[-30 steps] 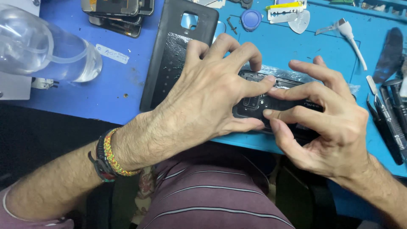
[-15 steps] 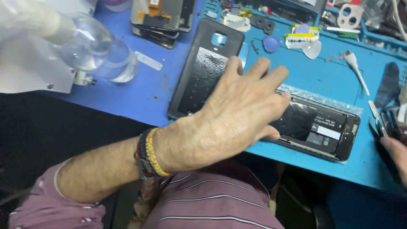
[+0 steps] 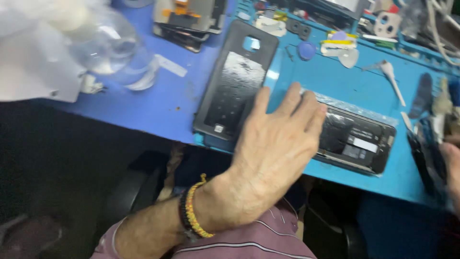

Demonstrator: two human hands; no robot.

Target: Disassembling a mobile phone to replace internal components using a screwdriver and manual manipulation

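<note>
My left hand (image 3: 275,144) hovers flat with fingers spread over the blue work mat (image 3: 345,81), its fingertips over the left end of an opened black phone (image 3: 357,139) that lies near the mat's front edge. It holds nothing. To its left lies a black phone back cover (image 3: 235,81), inner side up. My right hand (image 3: 450,163) shows only as a blurred edge at the far right, close to dark tools (image 3: 429,153); what it holds is not visible.
A clear plastic bottle (image 3: 108,48) and white wrapping lie at the back left. Stacked phone parts (image 3: 189,21) sit at the top. A white spudger (image 3: 390,74), a blue round pick (image 3: 306,49) and small parts lie at the back of the mat.
Both hands were pressing on the opened phone. The right hand pulled away to the right edge; the left hand lifted off and spread. The view shifted left.
</note>
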